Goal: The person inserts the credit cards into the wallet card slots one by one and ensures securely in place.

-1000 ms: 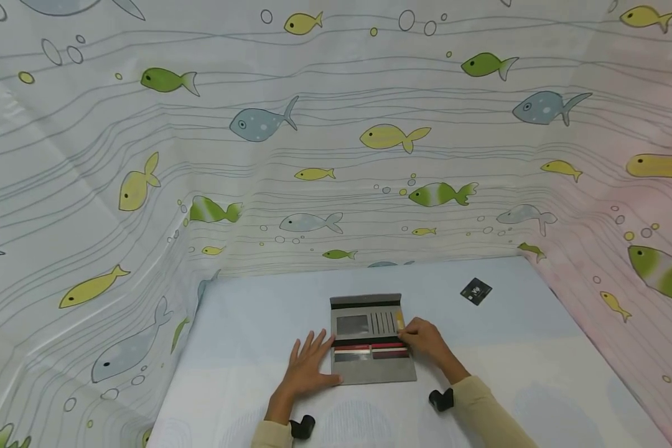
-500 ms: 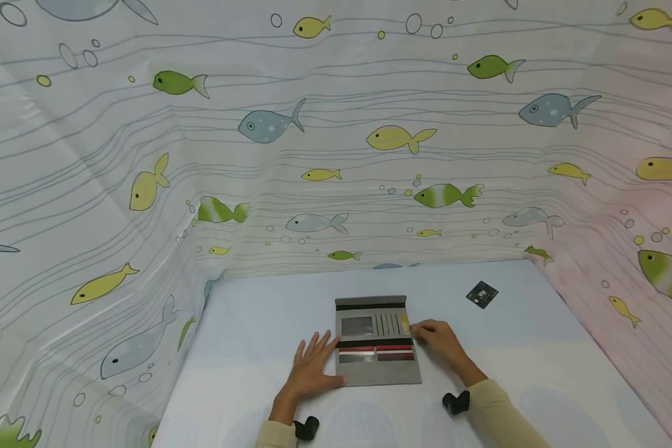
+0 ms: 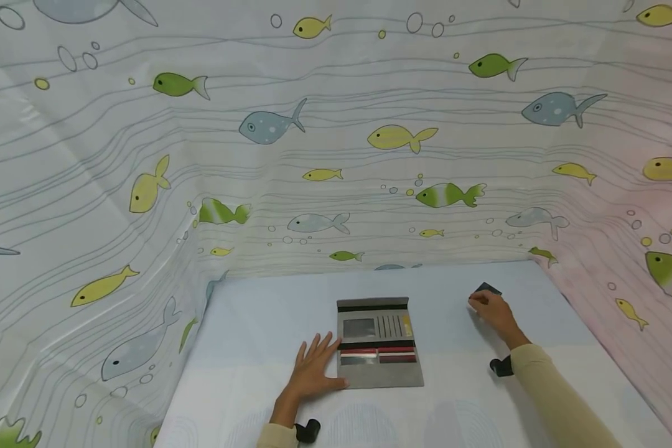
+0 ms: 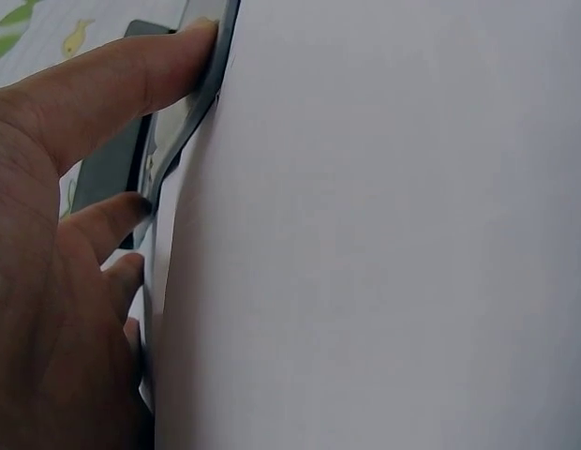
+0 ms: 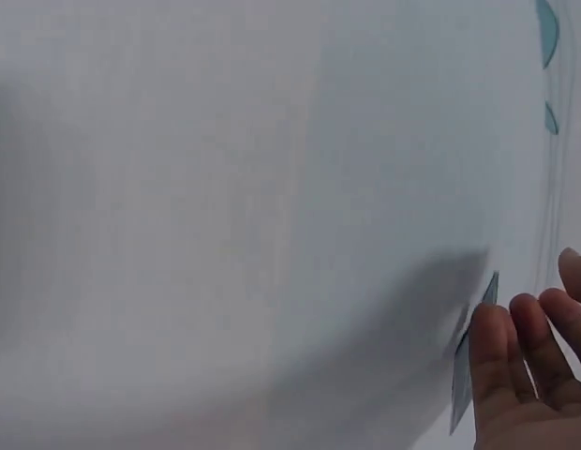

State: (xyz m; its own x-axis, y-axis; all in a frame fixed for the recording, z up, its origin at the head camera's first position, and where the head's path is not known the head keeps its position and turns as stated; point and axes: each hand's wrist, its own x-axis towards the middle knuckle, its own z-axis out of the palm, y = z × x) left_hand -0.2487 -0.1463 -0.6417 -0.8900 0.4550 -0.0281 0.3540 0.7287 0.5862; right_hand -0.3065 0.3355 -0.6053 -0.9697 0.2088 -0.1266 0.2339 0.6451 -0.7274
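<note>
A grey wallet [image 3: 381, 375] lies unfolded on the table, with a clear window, a row of slots and red and white card edges across its middle. A yellow card [image 3: 407, 325] shows at its right side. My left hand [image 3: 312, 371] lies spread along the wallet's left edge; in the left wrist view its thumb [image 4: 103, 94] presses on the border. Farther right, my right hand [image 3: 497, 316] is over a black card [image 3: 488, 288], covering part of it. In the right wrist view the fingertips are right at the card [image 5: 462, 384], the thumb standing apart from them.
A pale cloth covers the table [image 3: 269, 311]. Behind and on both sides hangs a fish-print curtain [image 3: 325, 205], meeting the table's far edge. Black wrist devices sit on both wrists, one being the left device [image 3: 308, 430].
My right hand has left the wallet's right edge and moved right and away to the black card. My left hand stays at the wallet. The head view has shifted slightly.
</note>
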